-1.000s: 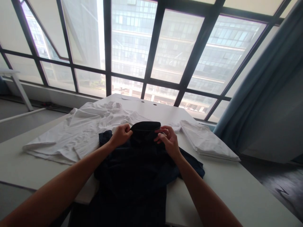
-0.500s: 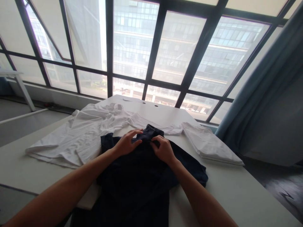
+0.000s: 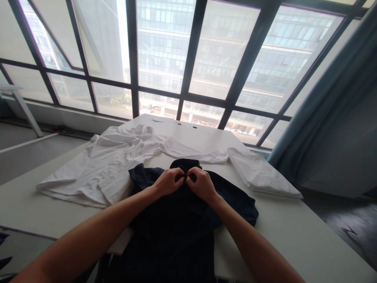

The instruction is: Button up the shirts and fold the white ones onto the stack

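Note:
A dark navy shirt (image 3: 176, 220) lies spread on the white table, its collar (image 3: 185, 162) pointing away from me and its lower part hanging over the near edge. My left hand (image 3: 171, 181) pinches the left side of the shirt's front just below the collar. Close beside it, fingertips almost meeting, my right hand (image 3: 202, 182) pinches the right side at the same spot. Both hands are closed on the cloth. Whether a button sits between the fingers is too small to make out.
A crumpled white shirt (image 3: 118, 157) covers the table's left side, one sleeve stretching to the right. Folded white cloth (image 3: 262, 173) lies at the right. The table (image 3: 294, 228) reaches towards large windows; a blue-grey curtain (image 3: 324, 94) hangs at the right.
My left hand has gone from loosely open at the collar to a pinch on the shirt front beside my right hand. The collar has opened into a rounder shape.

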A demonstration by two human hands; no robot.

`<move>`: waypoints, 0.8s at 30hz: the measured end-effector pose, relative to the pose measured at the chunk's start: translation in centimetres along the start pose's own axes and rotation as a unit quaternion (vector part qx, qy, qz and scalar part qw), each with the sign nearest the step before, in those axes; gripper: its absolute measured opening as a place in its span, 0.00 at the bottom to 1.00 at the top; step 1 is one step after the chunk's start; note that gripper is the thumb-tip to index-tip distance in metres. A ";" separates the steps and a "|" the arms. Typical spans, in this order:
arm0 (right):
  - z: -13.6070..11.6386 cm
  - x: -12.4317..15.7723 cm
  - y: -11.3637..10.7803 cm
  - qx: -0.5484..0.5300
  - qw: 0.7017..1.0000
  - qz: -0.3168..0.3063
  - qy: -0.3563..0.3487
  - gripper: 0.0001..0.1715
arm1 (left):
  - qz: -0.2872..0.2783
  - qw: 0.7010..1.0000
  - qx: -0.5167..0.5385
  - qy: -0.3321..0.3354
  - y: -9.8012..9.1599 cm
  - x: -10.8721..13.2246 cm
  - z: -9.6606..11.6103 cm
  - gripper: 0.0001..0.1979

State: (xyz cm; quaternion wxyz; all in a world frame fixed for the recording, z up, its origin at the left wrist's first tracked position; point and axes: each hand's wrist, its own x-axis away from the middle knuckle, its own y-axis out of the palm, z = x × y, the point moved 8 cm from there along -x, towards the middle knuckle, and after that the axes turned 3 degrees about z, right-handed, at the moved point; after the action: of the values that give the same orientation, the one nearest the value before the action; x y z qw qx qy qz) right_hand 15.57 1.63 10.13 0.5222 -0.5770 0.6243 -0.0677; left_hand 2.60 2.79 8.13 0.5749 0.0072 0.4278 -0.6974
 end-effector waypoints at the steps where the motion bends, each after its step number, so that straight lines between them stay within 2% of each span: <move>1: -0.4 0.0 0.3 0.040 0.999 -0.011 -0.018 0.05 | -0.006 1.000 0.008 -0.013 0.3 0.0 -0.3 0.08; 5: -0.5 0.3 1.3 0.148 0.988 -0.034 -0.022 0.07 | -0.012 0.996 0.065 -0.056 1.0 -0.3 -1.7 0.10; 9: -0.2 0.7 1.3 0.152 0.988 -0.019 -0.027 0.06 | -0.065 0.968 0.211 -0.116 2.5 -0.4 -2.9 0.16; 11: 0.0 0.9 1.3 0.128 0.991 -0.003 -0.031 0.05 | -0.083 0.956 0.244 -0.140 3.1 -0.4 -3.4 0.17; 18: 0.3 1.5 1.2 -0.063 0.994 0.056 -0.070 0.05 | -0.075 0.941 0.275 -0.181 4.1 -0.6 -5.0 0.15; 21: 0.5 1.5 1.0 -0.092 0.991 0.059 -0.075 0.07 | -0.069 0.928 0.306 -0.203 4.1 -0.5 -5.4 0.13; 24: 0.4 1.6 1.1 -0.116 0.989 0.039 -0.088 0.07 | -0.072 0.902 0.352 -0.240 4.3 -0.1 -5.6 0.13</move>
State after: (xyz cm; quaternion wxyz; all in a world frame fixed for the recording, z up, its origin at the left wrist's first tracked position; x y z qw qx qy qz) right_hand 15.50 0.92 8.28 0.5069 -0.6125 0.6017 0.0762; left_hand 3.38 6.39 2.13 0.5682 0.0103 0.0026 -0.8229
